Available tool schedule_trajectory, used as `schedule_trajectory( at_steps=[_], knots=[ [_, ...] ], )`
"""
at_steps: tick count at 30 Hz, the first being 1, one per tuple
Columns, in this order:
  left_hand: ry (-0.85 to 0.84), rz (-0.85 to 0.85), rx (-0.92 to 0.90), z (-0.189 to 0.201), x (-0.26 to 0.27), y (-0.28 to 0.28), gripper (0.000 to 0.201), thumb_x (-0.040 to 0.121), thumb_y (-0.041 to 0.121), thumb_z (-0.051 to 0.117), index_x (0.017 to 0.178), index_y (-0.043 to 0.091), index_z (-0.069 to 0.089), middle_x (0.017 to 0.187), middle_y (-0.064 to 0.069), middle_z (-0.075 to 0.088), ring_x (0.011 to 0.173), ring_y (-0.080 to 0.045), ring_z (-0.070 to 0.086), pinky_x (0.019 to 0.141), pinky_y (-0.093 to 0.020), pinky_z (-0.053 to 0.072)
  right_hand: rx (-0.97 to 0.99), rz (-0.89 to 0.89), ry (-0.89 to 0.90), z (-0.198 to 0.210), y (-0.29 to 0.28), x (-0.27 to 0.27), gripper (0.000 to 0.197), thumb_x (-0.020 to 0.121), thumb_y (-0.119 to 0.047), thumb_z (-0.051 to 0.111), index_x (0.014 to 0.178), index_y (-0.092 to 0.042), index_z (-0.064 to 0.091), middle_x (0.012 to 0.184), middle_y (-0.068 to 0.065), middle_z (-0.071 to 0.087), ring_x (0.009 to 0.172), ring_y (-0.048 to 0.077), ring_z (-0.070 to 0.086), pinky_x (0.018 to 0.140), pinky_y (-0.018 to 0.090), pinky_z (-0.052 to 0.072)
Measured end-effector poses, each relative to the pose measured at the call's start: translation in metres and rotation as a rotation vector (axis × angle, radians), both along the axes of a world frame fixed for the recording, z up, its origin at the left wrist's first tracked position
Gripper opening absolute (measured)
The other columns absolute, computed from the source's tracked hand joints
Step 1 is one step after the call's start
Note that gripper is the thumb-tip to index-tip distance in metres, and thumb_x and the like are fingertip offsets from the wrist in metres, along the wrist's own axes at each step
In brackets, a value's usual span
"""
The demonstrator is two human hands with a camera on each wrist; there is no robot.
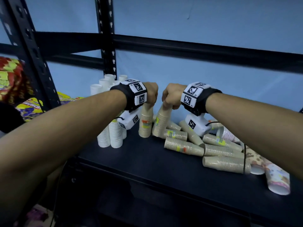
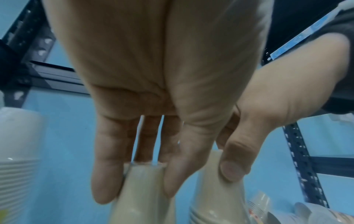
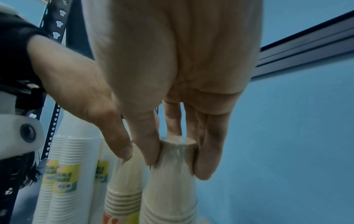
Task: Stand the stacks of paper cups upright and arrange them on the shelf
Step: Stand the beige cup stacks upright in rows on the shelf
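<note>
Below R grip (image 1: 170, 99): leaning kraft cup stack (image 1: 161, 121) pinched at top, axis tilted toward L grip (image 1: 151, 95), which pinches upright kraft stack (image 1: 146, 122).

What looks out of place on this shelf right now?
The kraft paper cup stacks at the right lie toppled in a heap on the shelf, with patterned stacks on their sides near the edge. The stack in the right hand leans, while the left hand's stack and the white stacks stand upright.
</note>
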State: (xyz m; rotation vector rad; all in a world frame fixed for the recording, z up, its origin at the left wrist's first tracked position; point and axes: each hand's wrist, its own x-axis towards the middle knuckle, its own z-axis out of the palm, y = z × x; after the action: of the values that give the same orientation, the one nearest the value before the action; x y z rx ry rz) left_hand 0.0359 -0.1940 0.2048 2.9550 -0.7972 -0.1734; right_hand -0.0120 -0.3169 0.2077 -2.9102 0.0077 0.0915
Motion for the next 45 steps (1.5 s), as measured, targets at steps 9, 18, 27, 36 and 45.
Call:
schedule_trajectory(
  at_steps=[9, 18, 27, 36, 45],
  knots=[
    [-0.146, 0.166, -0.06, -0.019, 0.039, -0.001, 0.028, 0.08, 0.004, 0.065, 0.068, 0.018, 0.044, 0.101, -0.011, 0.069, 0.088, -0.03, 0.069, 0.077, -0.037, 0.057, -0.016, 0.011, -0.161, -0.01, 0.01, 0.043, 0.028, 0.084, -0.011, 0.067, 0.111, -0.009, 0.071, 0.109, 0.01, 0.071, 0.091, 0.023, 0.068, 0.068, 0.027, 0.051],
    [-0.137, 0.262, -0.089, -0.046, 0.066, -0.012, 0.031, 0.089, 0.002, 0.059, 0.066, 0.01, 0.042, 0.102, -0.018, 0.066, 0.088, -0.033, 0.065, 0.065, -0.031, 0.048, 0.013, 0.057, -0.108, -0.047, 0.008, 0.083, 0.028, 0.085, -0.01, 0.066, 0.113, -0.007, 0.07, 0.113, 0.013, 0.069, 0.098, 0.027, 0.067, 0.079, 0.032, 0.055],
    [-0.095, 0.278, -0.109, -0.068, 0.082, -0.014, 0.002, 0.091, 0.009, 0.058, 0.09, 0.009, 0.057, 0.112, -0.019, 0.065, 0.097, -0.035, 0.066, 0.07, -0.034, 0.05, 0.051, 0.147, -0.028, -0.064, 0.003, 0.1, 0.032, 0.083, -0.008, 0.064, 0.115, -0.008, 0.071, 0.116, 0.013, 0.069, 0.103, 0.028, 0.066, 0.088, 0.038, 0.056],
    [-0.131, 0.287, -0.121, -0.073, 0.089, -0.01, 0.027, 0.084, 0.006, 0.066, 0.111, 0.003, 0.066, 0.11, -0.017, 0.068, 0.096, -0.034, 0.067, 0.08, -0.04, 0.058, 0.133, 0.136, -0.079, -0.069, -0.007, 0.101, 0.038, 0.089, -0.028, 0.065, 0.115, 0.0, 0.066, 0.113, 0.021, 0.067, 0.102, 0.036, 0.065, 0.086, 0.042, 0.055],
    [-0.135, 0.301, -0.183, -0.077, 0.094, -0.008, 0.025, 0.087, 0.002, 0.06, 0.111, 0.004, 0.066, 0.112, -0.017, 0.067, 0.099, -0.034, 0.067, 0.084, -0.041, 0.057, 0.125, 0.124, -0.058, -0.072, -0.004, 0.107, 0.042, 0.086, -0.028, 0.065, 0.115, 0.002, 0.065, 0.113, 0.022, 0.067, 0.102, 0.036, 0.065, 0.087, 0.046, 0.055]
  ],
)
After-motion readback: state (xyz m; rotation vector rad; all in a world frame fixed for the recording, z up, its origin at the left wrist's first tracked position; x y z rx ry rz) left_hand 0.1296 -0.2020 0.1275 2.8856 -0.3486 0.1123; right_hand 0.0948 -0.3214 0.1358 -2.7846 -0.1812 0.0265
